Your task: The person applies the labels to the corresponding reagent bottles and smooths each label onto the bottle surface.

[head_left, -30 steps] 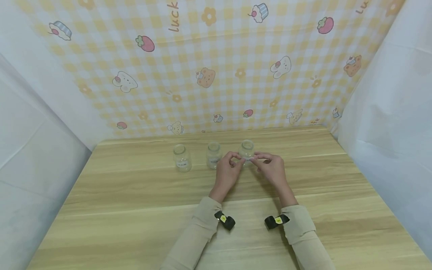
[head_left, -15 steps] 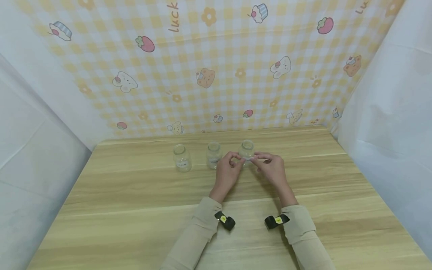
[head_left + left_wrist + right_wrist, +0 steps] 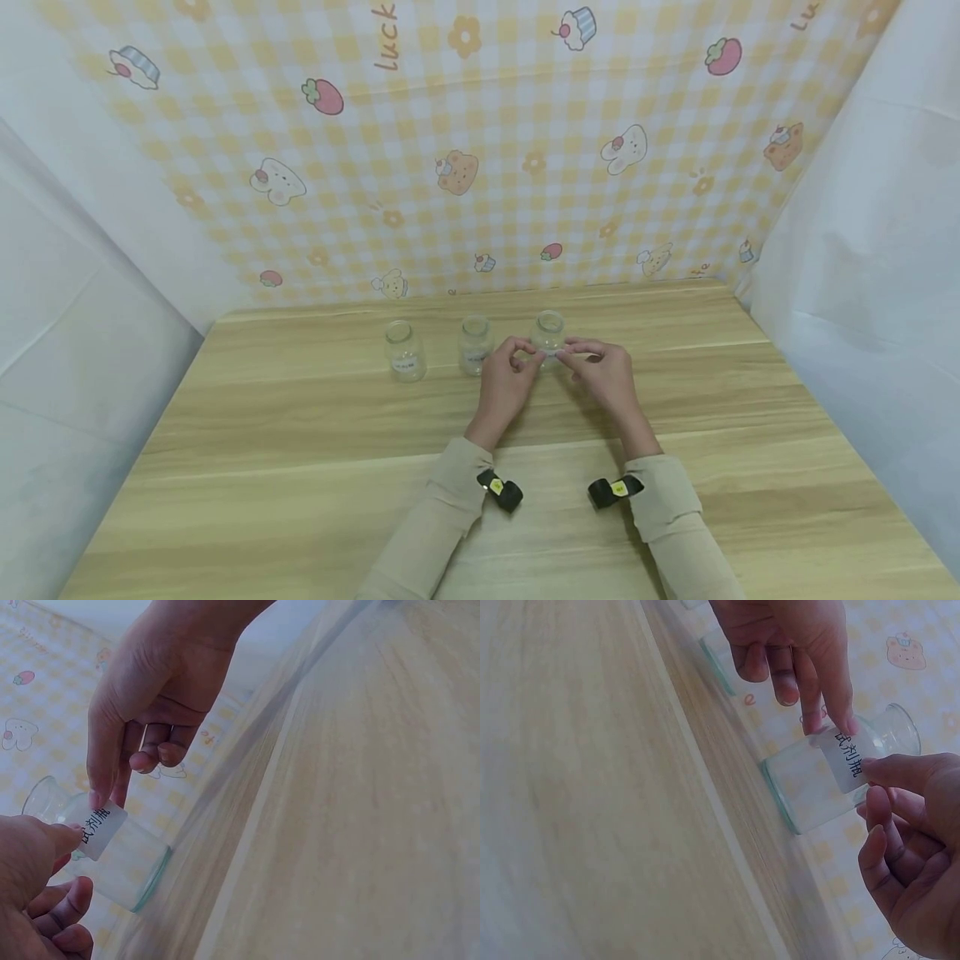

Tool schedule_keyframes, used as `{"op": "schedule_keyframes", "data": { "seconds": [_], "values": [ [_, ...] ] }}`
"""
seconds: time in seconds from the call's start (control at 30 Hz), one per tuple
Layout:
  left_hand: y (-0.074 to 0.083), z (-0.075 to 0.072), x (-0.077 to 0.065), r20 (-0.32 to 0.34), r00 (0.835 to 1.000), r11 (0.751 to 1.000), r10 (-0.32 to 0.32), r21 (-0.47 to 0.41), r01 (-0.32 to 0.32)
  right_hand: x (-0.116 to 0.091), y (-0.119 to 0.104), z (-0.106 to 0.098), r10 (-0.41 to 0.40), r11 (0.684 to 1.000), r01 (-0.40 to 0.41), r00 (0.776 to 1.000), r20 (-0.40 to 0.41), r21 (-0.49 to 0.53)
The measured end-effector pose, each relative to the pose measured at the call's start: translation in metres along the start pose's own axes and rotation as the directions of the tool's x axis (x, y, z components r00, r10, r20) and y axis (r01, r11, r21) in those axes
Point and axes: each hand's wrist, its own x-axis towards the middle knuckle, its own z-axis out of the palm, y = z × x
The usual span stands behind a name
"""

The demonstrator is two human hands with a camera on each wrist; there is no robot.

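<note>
A clear glass jar [image 3: 549,332] stands upright at the right end of a row of three. Across its front lies a white label [image 3: 844,766] with black handwritten characters. My left hand [image 3: 504,385] pinches the jar from the left, thumb tip on one end of the label. From the other side my right hand [image 3: 609,379] does the same, its thumb on the label's opposite end. Both wrist views show index fingers reaching round the glass while the other fingers curl loosely away from it. The jar's mouth is uncovered, and its lower front is partly hidden by the hands in the head view.
A second labelled jar [image 3: 476,342] stands just left of my left hand, and a third labelled jar [image 3: 405,354] is farther left. All are on a wooden table [image 3: 300,500]. Behind it hangs a yellow checked cloth [image 3: 510,125]; white sheets [image 3: 862,208] flank the sides.
</note>
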Motion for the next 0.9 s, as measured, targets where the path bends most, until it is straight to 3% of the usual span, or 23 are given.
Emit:
{"op": "schedule_keyframes", "data": {
  "seconds": [0.9],
  "values": [
    [0.0008,-0.0007,-0.0005,0.006,1.0,1.0,0.017,-0.014,-0.017,-0.0006,-0.0008,-0.0002,0.03,0.999,-0.03,1.0,0.002,0.018]
  ]
}}
